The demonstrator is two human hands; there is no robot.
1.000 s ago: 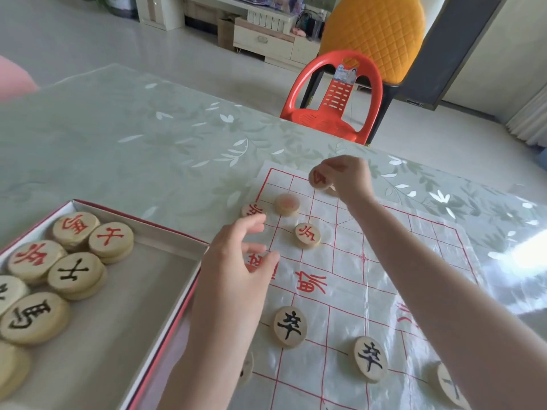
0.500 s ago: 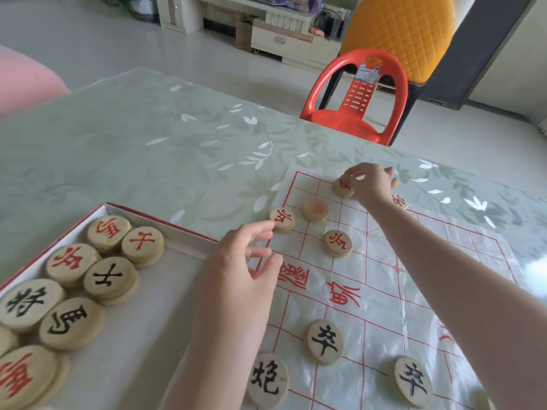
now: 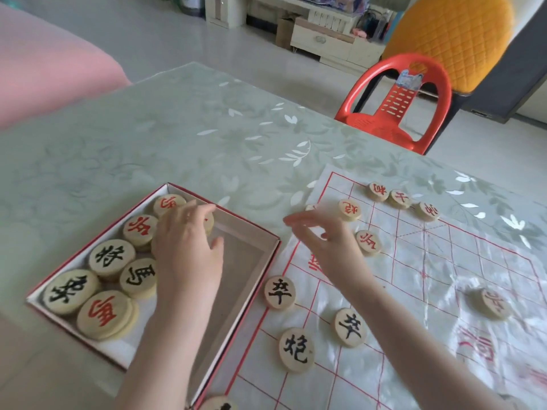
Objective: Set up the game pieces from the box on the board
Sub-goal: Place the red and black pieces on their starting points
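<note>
Pale green leaf-patterned cloth covers the table [image 3: 177,149], with a red plastic chair [image 3: 396,113] and a yellow quilted chair [image 3: 455,34] beyond its far edge. On the right lies the board [image 3: 444,261], a shiny white sheet with a red grid. Just left of it sits the red-edged box [image 3: 242,261], with its remaining pieces [image 3: 111,257] crowded into its left half.

The left hand [image 3: 186,250] is over the box. Its fingers [image 3: 204,210] reach onto a piece at the far end that is mostly hidden beneath them, and the thumb is held apart on the near side. Blur makes it impossible to tell whether they grip it or only touch it. The right hand [image 3: 328,241] hovers above the board's left edge, its fingers loosely spread and holding nothing.

Three red-marked pieces [image 3: 399,199] sit side by side along the board's far edge. Two more red ones [image 3: 368,242] lie just right of the right hand, and three black-marked pieces [image 3: 350,327] lie nearer.

Half a second ago the left hand hung at the box's right wall with its fingers part curled; it has since moved left into the box. The right hand was then at the board's far edge, on a piece there, and has drawn back near and left, empty.
</note>
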